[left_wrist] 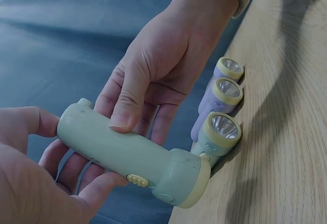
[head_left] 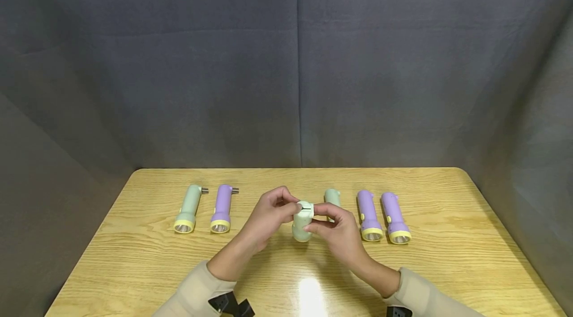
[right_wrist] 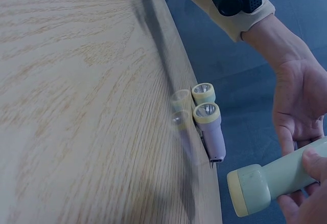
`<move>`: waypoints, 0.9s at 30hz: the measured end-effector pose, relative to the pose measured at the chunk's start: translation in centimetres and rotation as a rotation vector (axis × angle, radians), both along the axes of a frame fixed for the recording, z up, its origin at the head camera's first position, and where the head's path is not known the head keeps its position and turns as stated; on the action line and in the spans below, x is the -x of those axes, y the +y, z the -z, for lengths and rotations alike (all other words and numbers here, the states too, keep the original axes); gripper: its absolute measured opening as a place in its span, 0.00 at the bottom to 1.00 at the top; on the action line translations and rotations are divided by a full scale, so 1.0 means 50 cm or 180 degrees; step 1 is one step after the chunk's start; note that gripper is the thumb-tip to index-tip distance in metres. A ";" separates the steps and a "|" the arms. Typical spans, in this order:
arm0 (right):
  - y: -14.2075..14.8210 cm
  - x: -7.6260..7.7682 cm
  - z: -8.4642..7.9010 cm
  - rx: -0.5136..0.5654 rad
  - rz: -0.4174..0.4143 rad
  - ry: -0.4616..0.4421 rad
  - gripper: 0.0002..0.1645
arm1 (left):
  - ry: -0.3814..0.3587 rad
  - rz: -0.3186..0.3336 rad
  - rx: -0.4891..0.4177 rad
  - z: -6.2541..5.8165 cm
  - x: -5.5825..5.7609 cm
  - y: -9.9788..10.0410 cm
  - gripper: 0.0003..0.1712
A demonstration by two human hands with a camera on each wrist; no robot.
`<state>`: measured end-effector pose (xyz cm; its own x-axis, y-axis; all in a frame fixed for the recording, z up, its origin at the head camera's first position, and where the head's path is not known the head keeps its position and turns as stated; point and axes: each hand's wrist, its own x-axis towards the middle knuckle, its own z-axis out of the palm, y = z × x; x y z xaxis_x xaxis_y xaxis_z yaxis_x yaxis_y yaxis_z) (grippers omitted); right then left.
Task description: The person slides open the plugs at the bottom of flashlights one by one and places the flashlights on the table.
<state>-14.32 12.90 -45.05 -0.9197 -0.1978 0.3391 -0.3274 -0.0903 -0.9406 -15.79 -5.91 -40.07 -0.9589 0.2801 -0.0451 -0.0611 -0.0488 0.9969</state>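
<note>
Right hand: the right hand (head_left: pixel 342 235) pinches the side of the held green flashlight (head_left: pixel 301 230), thumb laid along its barrel.
Left hand: the left hand (head_left: pixel 268 215) grips the same flashlight at its tail, one fingertip against the tail end beside a dark slot (head_left: pixel 306 208); whether it has hold of any metal there, I cannot tell.
Held flashlight: raised above the wooden table (head_left: pixel 134 257), tail up, lens end tilted down, yellow switch (left_wrist: pixel 137 180) on its side.
Slip risk: the barrel looks smooth and round, so a hard push or pull at the tail could twist it loose and drop it lens first.
Switch risk: a left fingertip lies right by the switch; squeezing there might click it.
Knock risk: a green flashlight (head_left: pixel 332 196) lies just beyond the right hand; a sweeping elbow or knuckle could roll it into the nearer purple flashlight (head_left: pixel 368 212).
Left pair: another green flashlight and a purple one, prongs (head_left: pixel 235 190) sticking out, well apart from the hands.
</note>
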 end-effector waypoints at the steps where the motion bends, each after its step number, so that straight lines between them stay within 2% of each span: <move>1: 0.000 0.000 0.000 -0.0004 0.0008 0.0001 0.19 | -0.0003 0.0003 0.0001 0.000 0.001 0.001 0.02; 9: 0.003 0.000 -0.001 -0.0077 0.0061 0.0008 0.19 | -0.0003 0.0008 0.0032 0.009 0.006 0.008 0.04; 27: -0.001 0.003 -0.003 -0.0120 0.0113 -0.0072 0.18 | 0.0022 -0.0067 0.0185 0.005 0.007 0.014 0.05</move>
